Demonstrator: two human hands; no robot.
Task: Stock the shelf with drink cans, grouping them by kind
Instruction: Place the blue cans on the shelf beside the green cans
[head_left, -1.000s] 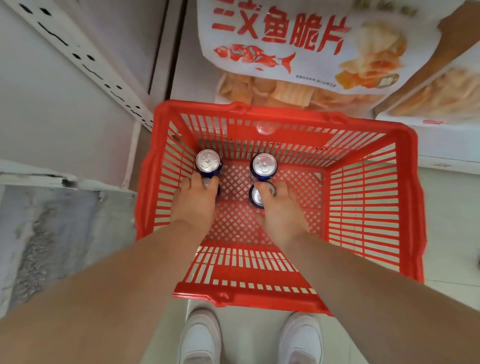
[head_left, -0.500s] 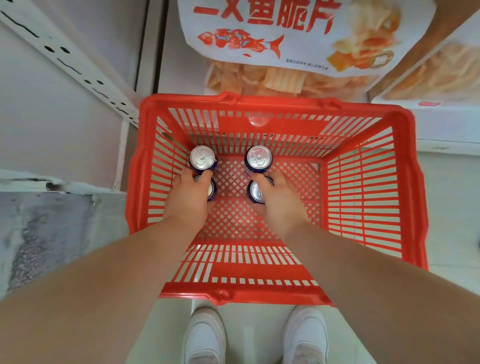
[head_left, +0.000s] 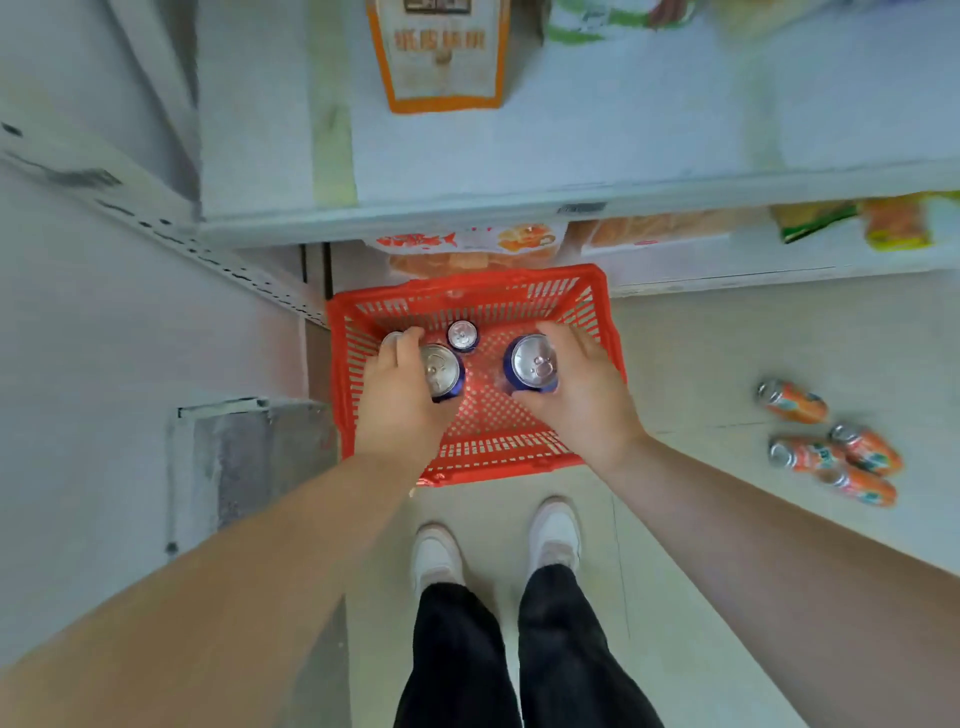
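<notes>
A red plastic basket (head_left: 597, 312) stands on the floor against the shelf foot. My left hand (head_left: 400, 400) grips a blue can (head_left: 441, 371) raised above the basket. My right hand (head_left: 582, 384) grips a second blue can (head_left: 532, 361), also lifted. Two more blue cans stay in the basket: one (head_left: 462, 335) at the back, another (head_left: 390, 340) half hidden behind my left fingers. Several orange cans (head_left: 831, 447) lie on their sides on the floor to the right.
A white shelf board (head_left: 649, 156) spans the top, bearing an orange-edged snack bag (head_left: 441, 57). The lower shelf holds snack bags (head_left: 467, 247). A white upright (head_left: 156, 218) with slots runs at the left, a grey concrete block (head_left: 249, 457) beside it. My white shoes (head_left: 498, 551) stand behind the basket.
Both hands have lifted a blue can each out of the basket. The view has pulled up and back, so the shelves, my legs and the orange cans now show.
</notes>
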